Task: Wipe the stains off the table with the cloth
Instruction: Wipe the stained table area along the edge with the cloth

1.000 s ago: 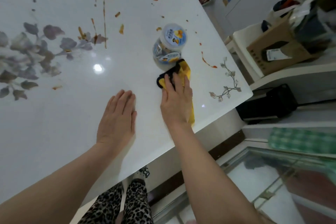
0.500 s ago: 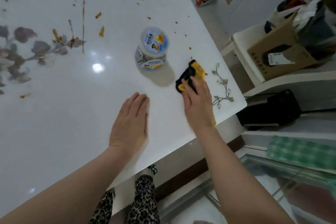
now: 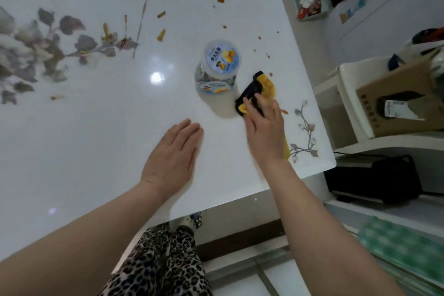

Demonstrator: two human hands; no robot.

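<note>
— Well, one soft yellow-and-black cloth [image 3: 264,85], just right of the single round plastic jar [image 3: 219,67], pressed under straight fingers [image 3: 270,110] of the right hand [image 3: 264,132].
— Left hand [image 3: 171,158]?
— Flat, fingers open, on the glossy white counter [image 3: 96,139], nearer than the jar. Many brown stains [image 3: 221,0] beyond it.

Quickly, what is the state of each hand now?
Left hand: open, flat on the table.
Right hand: open, pressing the cloth.
</note>
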